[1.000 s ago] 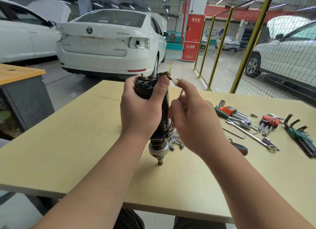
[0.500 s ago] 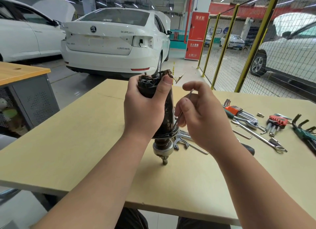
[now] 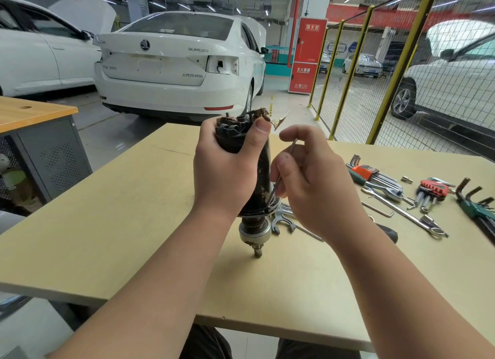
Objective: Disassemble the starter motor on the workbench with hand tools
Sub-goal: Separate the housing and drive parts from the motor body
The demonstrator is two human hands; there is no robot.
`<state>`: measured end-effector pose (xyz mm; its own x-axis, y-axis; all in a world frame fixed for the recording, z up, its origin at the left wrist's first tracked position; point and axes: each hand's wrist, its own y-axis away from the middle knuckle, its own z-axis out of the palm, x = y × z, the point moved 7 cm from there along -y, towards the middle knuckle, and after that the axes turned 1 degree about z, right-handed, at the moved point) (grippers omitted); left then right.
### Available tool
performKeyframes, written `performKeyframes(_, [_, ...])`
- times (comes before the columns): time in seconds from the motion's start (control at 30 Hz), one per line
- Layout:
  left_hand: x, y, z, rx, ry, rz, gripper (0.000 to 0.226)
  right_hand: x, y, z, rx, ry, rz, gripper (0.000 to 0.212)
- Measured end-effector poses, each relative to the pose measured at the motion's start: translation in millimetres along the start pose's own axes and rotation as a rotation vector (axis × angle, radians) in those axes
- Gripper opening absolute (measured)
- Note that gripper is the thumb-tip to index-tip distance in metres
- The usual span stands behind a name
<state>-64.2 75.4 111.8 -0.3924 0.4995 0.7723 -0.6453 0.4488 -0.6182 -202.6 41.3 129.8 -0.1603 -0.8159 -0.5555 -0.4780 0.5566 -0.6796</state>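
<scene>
The starter motor (image 3: 263, 176) is held upright over the workbench (image 3: 134, 224), gripped around its upper body by the left hand (image 3: 225, 171). A thin metal tool (image 3: 290, 151), possibly a hex key, is pinched by the right hand (image 3: 316, 187) against the motor's side.

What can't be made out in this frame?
Head view only.
Tip of the thin rod in the right hand: lost against the dark starter motor.
Motor's near side: covered by the left hand.
Some green hex keys: cut by the right edge.
Most of the black handle: behind the right wrist.
</scene>
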Motion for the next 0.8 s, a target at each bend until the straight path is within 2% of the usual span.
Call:
performKeyframes(0.17, [-3,-1,1,-0.013,0.016,-0.030,0.056,1,1,-4,0.043,-0.008,-0.032,0.021])
performKeyframes(0.27, [-17,-6,-7,0.014,0.110,-0.151,0.053,32,-3,-16,0.059,0.006,0.130,0.022])
performKeyframes(0.37, [-61,-5,-17,0.088,0.333,-0.523,0.050,82,10,-13,-0.204,0.292,0.408,0.026])
performKeyframes(0.43, [-86,5,-18,0.086,0.502,-0.733,0.048,104,22,-10,-0.349,0.489,0.466,0.025])
performKeyframes(0.53, [-104,14,-15,0.032,0.708,-0.829,0.055,118,29,-10,-0.447,0.711,0.480,0.034])
performKeyframes(0.63, [-108,15,-10,-0.049,0.810,-0.847,0.052,111,25,-12,-0.461,0.842,0.427,0.035])
performKeyframes(0.7, [-110,14,-8,-0.057,0.853,-0.835,0.047,94,22,-10,-0.431,0.813,0.307,0.033])
performKeyframes(0.73, [-111,13,-8,-0.055,0.865,-0.830,0.046,85,22,-6,-0.439,0.724,0.280,0.037])
performKeyframes(0.77, [-112,14,-8,-0.055,0.878,-0.825,0.046,79,24,2,-0.493,0.543,0.324,0.044])
performKeyframes(0.8, [-113,14,-7,-0.061,0.896,-0.815,0.048,77,31,16,-0.600,0.280,0.449,0.049])
